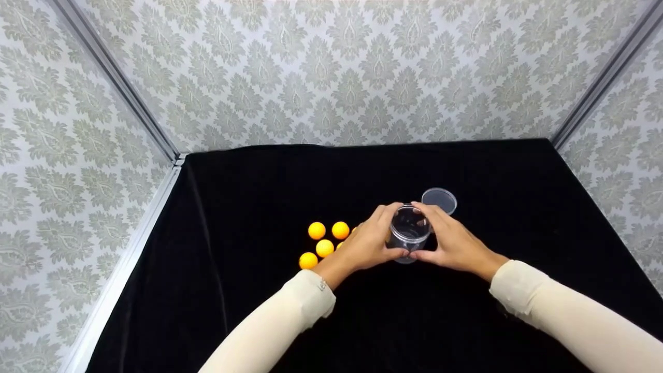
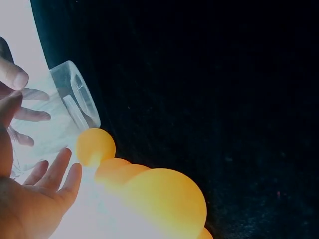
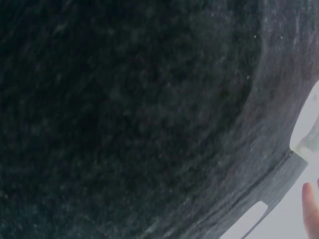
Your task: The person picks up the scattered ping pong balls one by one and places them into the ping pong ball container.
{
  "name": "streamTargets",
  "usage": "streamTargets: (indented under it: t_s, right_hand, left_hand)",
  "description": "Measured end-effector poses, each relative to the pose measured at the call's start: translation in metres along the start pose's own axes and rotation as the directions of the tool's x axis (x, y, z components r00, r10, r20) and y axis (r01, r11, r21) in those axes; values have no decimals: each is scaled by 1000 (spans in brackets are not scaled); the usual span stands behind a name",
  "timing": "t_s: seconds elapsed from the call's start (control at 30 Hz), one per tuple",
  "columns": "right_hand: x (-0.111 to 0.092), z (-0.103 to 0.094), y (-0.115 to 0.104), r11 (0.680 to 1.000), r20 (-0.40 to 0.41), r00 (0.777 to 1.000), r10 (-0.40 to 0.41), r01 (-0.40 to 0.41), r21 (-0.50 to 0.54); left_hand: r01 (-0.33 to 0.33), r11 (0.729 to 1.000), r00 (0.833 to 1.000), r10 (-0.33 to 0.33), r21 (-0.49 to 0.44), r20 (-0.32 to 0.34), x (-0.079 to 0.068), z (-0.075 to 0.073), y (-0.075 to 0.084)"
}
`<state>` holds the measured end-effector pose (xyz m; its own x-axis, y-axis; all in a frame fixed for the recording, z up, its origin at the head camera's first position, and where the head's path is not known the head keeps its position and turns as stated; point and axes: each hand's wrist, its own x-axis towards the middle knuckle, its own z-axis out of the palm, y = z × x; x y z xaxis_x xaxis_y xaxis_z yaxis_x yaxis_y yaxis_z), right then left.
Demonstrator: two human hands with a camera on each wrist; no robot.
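Both hands hold a clear open-topped jar [image 1: 410, 228] from opposite sides, their thumbs meeting at its near side. My left hand [image 1: 370, 239] curls round the jar's left, and my right hand [image 1: 457, 242] round its right. Several orange table tennis balls [image 1: 325, 248] lie just left of the left hand, some partly hidden behind it. A round clear lid [image 1: 439, 200] is on the cloth beyond the right hand. In the left wrist view the transparent jar [image 2: 72, 94] shows beside the balls [image 2: 164, 204]. Only a fingertip [image 3: 310, 211] appears in the right wrist view.
Black cloth [image 1: 259, 197] covers the table. Patterned wall panels [image 1: 347, 72] stand behind and at both sides, joined by grey metal posts [image 1: 119, 77]. A pale rail [image 1: 124, 259] runs along the table's left side.
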<state>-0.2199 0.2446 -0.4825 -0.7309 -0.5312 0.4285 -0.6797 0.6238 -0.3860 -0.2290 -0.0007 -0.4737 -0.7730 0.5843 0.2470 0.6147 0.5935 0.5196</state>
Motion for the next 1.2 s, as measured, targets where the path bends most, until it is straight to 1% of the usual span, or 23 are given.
streamTargets:
  t_s: [0.13,0.4,0.67,0.83,1.03,1.2]
  right_hand:
    - [-1,0,-2,1000,-3,1000,9,-9,9]
    - [-7,-2,-11,1000,-6,1000,18,-18,19]
    - [-15,-5,-29,1000,-20,1000,-2,2,4]
    - [-23,-5,-41,1000,-23,1000,-8,8,9]
    - [-30,-4,-52,1000,-29,999,-17,17,9]
    - [-34,0,-56,1000,1,1000,3,-3,26]
  left_hand:
    - [-1,1000,1000,2,20,-6,-1,0,2]
    - [-42,997,999,43,67,-8,-8,-2,8]
    - [-62,997,998,63,42,-19,-25,-7,19]
    - [-78,995,996,80,54,-33,-39,-7,26]
    - [-59,998,998,60,37,-33,-50,-7,32]
    - [-41,999,999,42,36,-13,-58,-4,32]
